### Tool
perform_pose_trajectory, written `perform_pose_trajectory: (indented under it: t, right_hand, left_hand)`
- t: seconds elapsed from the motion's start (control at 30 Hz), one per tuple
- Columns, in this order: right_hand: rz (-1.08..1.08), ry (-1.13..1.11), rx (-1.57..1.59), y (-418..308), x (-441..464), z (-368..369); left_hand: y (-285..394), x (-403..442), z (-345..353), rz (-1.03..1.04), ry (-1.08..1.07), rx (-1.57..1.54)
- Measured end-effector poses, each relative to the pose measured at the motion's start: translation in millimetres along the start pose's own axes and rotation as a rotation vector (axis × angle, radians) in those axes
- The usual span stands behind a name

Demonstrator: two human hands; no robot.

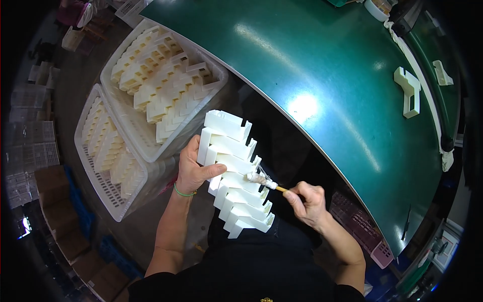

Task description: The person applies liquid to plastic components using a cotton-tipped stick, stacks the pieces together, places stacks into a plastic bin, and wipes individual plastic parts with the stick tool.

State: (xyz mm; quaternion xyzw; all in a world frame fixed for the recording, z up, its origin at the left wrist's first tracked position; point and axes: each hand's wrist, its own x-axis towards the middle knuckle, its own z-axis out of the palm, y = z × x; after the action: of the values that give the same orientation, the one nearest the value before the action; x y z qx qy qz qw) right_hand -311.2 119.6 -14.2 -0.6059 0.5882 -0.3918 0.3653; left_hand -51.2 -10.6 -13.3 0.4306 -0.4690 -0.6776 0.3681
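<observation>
My left hand [193, 168] is closed on a row of nested white plastic parts [232, 173], its thumb lying across their upper face. The row hangs in front of my body, slanting down to the right. In my right hand [308, 204] is a thin wooden stick [282, 189] whose end is wrapped in white cloth [259, 178]. That wrapped end lies at the right side of the row, near its middle; whether it presses on the parts I cannot tell.
A large white crate [216, 83] filled with similar parts stands at the left, beside a smaller perforated crate [113, 199] of them. The green table [312, 60] curves along the right. One white part [408, 93] lies on it near a conveyor edge [427, 95].
</observation>
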Motion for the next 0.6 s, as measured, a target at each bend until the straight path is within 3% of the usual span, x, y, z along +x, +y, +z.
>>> perform_pose_trajectory:
  t: [0.03, 0.2, 0.33, 0.53, 0.6]
  right_hand:
    - [0.073, -0.033, 0.118, 1.3, -4.7, 4.0]
    - [-0.035, -0.103, 0.136, 6.5, -20.2, -1.8]
    - [-0.061, 0.085, -0.017, -1.6, 3.4, -8.9]
    - [-0.090, -0.125, -0.139, 1.0, -15.9, -18.2]
    - [-0.111, -0.094, -0.123, 5.0, -18.7, -18.2]
  left_hand:
    - [-0.4, 0.6, -0.3, 0.001, 0.001, 0.006]
    - [-5.6, 0.0, -2.0, 0.007, 0.005, -0.005]
    - [4.7, 0.5, 7.1, -0.010, -0.042, -0.009]
    - [-1.0, -0.3, 1.2, 0.007, -0.010, 0.008]
    - [0.3, 0.8, 3.0, 0.011, -0.006, -0.010]
